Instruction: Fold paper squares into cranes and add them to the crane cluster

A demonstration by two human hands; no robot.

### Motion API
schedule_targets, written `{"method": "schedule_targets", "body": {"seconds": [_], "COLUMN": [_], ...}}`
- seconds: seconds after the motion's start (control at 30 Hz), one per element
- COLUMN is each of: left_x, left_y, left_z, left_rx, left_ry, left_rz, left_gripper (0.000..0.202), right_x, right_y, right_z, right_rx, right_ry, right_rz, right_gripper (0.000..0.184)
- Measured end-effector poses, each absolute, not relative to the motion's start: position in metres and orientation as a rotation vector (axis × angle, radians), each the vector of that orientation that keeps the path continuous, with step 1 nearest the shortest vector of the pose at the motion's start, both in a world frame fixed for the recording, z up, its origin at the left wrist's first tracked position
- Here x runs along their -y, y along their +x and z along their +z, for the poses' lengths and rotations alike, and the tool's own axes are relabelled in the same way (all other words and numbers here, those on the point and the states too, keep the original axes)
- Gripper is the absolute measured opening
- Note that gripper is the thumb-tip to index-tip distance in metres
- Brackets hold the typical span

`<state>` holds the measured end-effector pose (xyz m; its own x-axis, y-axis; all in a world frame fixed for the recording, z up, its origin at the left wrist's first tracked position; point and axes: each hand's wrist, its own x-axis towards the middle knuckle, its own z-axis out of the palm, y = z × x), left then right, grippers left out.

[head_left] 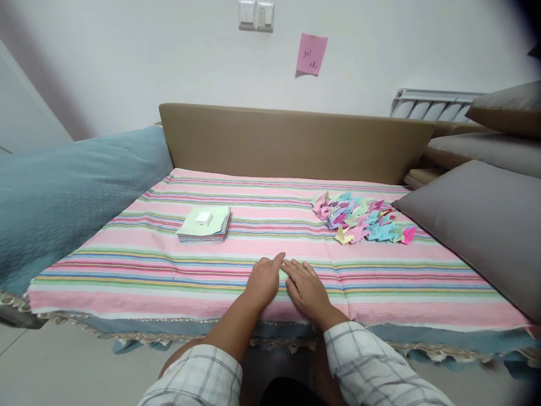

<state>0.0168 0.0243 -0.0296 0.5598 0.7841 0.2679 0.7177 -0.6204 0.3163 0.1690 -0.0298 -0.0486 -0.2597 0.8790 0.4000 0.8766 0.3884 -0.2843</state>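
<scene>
A small piece of light green paper (282, 274) shows between my two hands, low on the striped cloth. Most of it is covered by the fingers, so its folded shape cannot be made out. My left hand (264, 282) is closed at the paper's left side, fingers curled and thumb pointing forward. From the right, my right hand (308, 286) rests its outstretched fingers on the paper and cloth. Farther left lies a stack of square coloured paper (198, 228) with a small white box (204, 219) on top. Many folded paper cranes (359, 217) sit in a cluster at the right.
The striped cloth (127, 270) covers a sofa seat with a brown backrest (296, 141). A blue-covered armrest (84, 180) bounds the left side; grey cushions (477, 220) pile up at the right. On the wall are a pink note (311, 53) and light switches (256, 16).
</scene>
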Motion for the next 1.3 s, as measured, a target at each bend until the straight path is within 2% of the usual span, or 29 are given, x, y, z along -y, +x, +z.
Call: {"method": "schedule_targets", "body": {"seconds": [0.17, 0.53, 0.73, 0.93, 1.13, 1.3], "left_x": [-0.025, -0.023, -0.024, -0.025, -0.025, -0.031], "left_y": [0.015, 0.014, 0.013, 0.012, 0.008, -0.002], "left_z": [-0.028, -0.022, -0.024, -0.028, -0.026, -0.026], "left_rx": [-1.207, -1.237, -1.193, -1.18, -1.173, -1.101], "left_ry": [2.531, 2.573, 2.586, 2.604, 2.573, 2.563], "left_rz": [0.616, 0.525, 0.585, 0.612, 0.67, 0.755], "left_gripper": [0.044, 0.035, 0.033, 0.033, 0.033, 0.021], "right_x": [0.035, 0.036, 0.038, 0.028, 0.019, 0.017], "right_y": [0.175, 0.19, 0.191, 0.182, 0.184, 0.187], "right_z": [-0.05, -0.055, -0.047, -0.039, -0.039, -0.04], "right_rx": [2.11, 1.922, 1.801, 2.07, 2.038, 1.982], "right_ry": [-1.42, -1.57, -1.6, -1.373, -1.389, -1.4], "right_rz": [-0.078, -0.172, -0.131, -0.019, 0.152, 0.234], "right_gripper": [0.027, 0.025, 0.024, 0.028, 0.02, 0.015]}}
